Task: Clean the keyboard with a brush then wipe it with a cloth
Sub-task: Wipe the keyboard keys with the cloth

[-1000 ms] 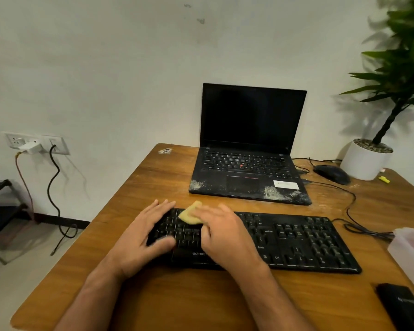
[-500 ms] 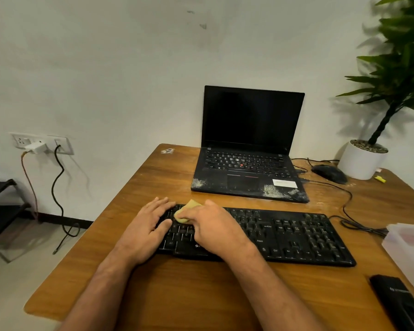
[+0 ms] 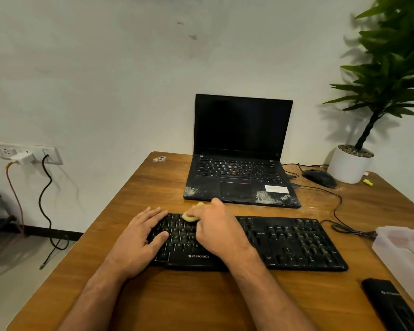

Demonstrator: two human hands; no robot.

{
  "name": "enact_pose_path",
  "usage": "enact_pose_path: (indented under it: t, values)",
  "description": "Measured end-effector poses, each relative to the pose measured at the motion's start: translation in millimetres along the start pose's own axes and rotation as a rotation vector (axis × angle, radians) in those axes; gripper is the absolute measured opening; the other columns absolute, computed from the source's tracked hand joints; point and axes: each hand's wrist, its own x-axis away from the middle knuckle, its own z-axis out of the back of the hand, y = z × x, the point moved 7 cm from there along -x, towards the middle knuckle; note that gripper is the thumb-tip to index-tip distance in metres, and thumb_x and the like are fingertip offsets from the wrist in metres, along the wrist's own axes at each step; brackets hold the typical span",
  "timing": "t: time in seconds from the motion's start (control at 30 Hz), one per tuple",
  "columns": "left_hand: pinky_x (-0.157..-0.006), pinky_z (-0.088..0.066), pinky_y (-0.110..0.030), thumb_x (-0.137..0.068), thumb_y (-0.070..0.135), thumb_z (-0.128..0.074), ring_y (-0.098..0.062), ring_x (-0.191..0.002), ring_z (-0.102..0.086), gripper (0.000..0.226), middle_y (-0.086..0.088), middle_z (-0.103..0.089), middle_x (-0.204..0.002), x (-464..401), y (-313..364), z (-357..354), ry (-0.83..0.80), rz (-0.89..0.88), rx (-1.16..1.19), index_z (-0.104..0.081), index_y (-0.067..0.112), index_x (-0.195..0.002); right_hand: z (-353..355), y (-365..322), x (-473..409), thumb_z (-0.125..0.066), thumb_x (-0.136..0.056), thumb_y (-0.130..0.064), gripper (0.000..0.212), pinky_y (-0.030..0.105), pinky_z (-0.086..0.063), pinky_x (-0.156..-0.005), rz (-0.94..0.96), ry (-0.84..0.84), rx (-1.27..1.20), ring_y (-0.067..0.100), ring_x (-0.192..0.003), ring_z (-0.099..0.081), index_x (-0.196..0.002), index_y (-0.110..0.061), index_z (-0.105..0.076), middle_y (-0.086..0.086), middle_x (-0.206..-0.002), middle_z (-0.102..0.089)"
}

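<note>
Keyboard (image 3: 285,242) near surface (image 3: 134,194) front edge, bare wood left. Right hand (image 3: 215,228) fingers bunched gripping yellow cloth (image 3: 189,217) at top key row. Left hand (image 3: 141,237) fingers spread flat, steadying keyboard's left end. One laptop (image 3: 242,163) behind.

1. Black full-size keyboard (image 3: 285,240), "ZEBRONICS" printed on near edge. Lies flat on wooden table, long side roughly parallel to near table edge, just in front of open laptop. Cable exits far right corner. Left portion covered by both hands; right half with arrow keys and numpad exposed.
2. Yellow cloth (image 3: 190,216), small, bunched into a wad. Pressed onto top-left key rows near keyboard's far edge, mostly hidden under right-hand fingers; only a small lump shows at fingertips, plus a bit behind the knuckles.
3. Brush: cannot tell which item, if any in view.
</note>
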Motion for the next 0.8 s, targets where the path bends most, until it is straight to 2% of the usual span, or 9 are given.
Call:
enact_pose_path:
  t: [0.1,0.23,0.33,0.43,0.57,0.63,0.67,0.73,0.8]
  values:
    - [-0.119,-0.016,-0.035,-0.099,0.044,-0.051,0.006,-0.143,-0.009,0.053,0.020,-0.029,-0.157,0.7,0.7,0.4,0.005,0.003,-0.001,-0.035,0.040,-0.149,-13.0,-22.5,2.3,-0.047,-0.093,-0.005,0.052,0.035,-0.045,-0.099,0.131,-0.049,0.021,0.015,-0.103,-0.046,-0.138,-0.029,-0.057,-0.009,-0.136,-0.061]
    - [-0.121,-0.022,-0.039,-0.099,0.044,-0.051,0.008,-0.142,-0.008,0.053,0.020,-0.029,-0.157,1.6,2.6,1.1,-0.003,0.004,0.014,-0.036,0.039,-0.149,-7.3,1.4,-0.6,-0.053,-0.089,-0.010,0.044,0.036,-0.051,-0.093,-0.069,0.009,0.023,0.016,-0.100,-0.052,-0.125,-0.031,-0.067,0.002,-0.113,-0.066]
    - [-0.120,-0.019,-0.035,-0.099,0.043,-0.052,0.009,-0.140,-0.008,0.053,0.021,-0.030,-0.155,1.1,2.8,1.9,0.001,0.005,0.010,-0.037,0.038,-0.149,7.4,7.1,1.3,-0.050,-0.092,-0.007,0.044,0.031,-0.049,-0.096,-0.107,0.061,0.005,0.016,-0.102,-0.053,-0.128,-0.028,-0.065,0.002,-0.118,-0.061]
    - [-0.118,-0.016,-0.032,-0.100,0.043,-0.050,0.008,-0.141,-0.010,0.050,0.019,-0.032,-0.155,-0.3,1.6,1.4,0.004,0.011,0.038,-0.039,0.038,-0.148,-0.9,-2.6,8.6,-0.046,-0.092,-0.005,0.053,0.033,-0.047,-0.102,-0.034,-0.080,-0.047,0.017,-0.105,-0.053,-0.137,-0.032,-0.058,0.001,-0.119,-0.054]
    - [-0.116,-0.013,-0.026,-0.090,0.049,-0.036,0.008,-0.141,-0.013,0.057,0.019,-0.034,-0.154,-0.9,-1.8,0.6,-0.003,0.019,0.090,-0.042,0.039,-0.146,-11.4,-13.5,26.9,-0.047,-0.083,-0.004,0.054,0.026,-0.050,-0.098,0.044,-0.260,-0.143,0.006,-0.106,-0.052,-0.117,-0.038,-0.071,-0.016,-0.111,-0.066]
    - [-0.115,-0.012,-0.024,-0.088,0.046,-0.034,0.009,-0.140,-0.013,0.059,0.020,-0.035,-0.153,-1.4,-3.3,0.4,-0.004,0.027,0.100,-0.043,0.037,-0.146,-10.3,-22.4,33.0,-0.048,-0.084,-0.005,0.051,0.023,-0.050,-0.092,0.111,-0.280,-0.145,-0.002,-0.097,-0.046,-0.116,-0.036,-0.072,-0.025,-0.102,-0.064]
    - [-0.115,-0.011,-0.023,-0.088,0.045,-0.034,0.008,-0.140,-0.014,0.059,0.020,-0.035,-0.152,-1.9,-3.2,1.0,-0.003,0.026,0.104,-0.043,0.036,-0.146,-8.1,-26.1,32.5,-0.048,-0.087,-0.009,0.050,0.024,-0.050,-0.089,0.149,-0.239,-0.113,0.000,-0.093,-0.045,-0.121,-0.037,-0.069,-0.023,-0.106,-0.065]
    - [-0.115,-0.012,-0.024,-0.088,0.044,-0.034,0.007,-0.141,-0.014,0.059,0.019,-0.036,-0.152,-1.6,-2.5,0.5,-0.005,0.021,0.104,-0.044,0.035,-0.146,-10.7,-33.2,31.8,-0.046,-0.090,-0.015,0.051,0.027,-0.047,-0.089,0.236,-0.162,-0.012,0.007,-0.090,-0.041,-0.135,-0.037,-0.058,-0.019,-0.133,-0.061]
    - [-0.116,-0.012,-0.024,-0.089,0.043,-0.035,0.005,-0.142,-0.015,0.058,0.017,-0.037,-0.153,-1.6,-2.3,-0.2,-0.006,0.019,0.102,-0.045,0.035,-0.145,-21.9,-32.9,33.3,-0.046,-0.090,-0.013,0.054,0.029,-0.044,-0.095,0.253,-0.183,-0.015,0.009,-0.092,-0.041,-0.139,-0.034,-0.055,-0.017,-0.139,-0.057]
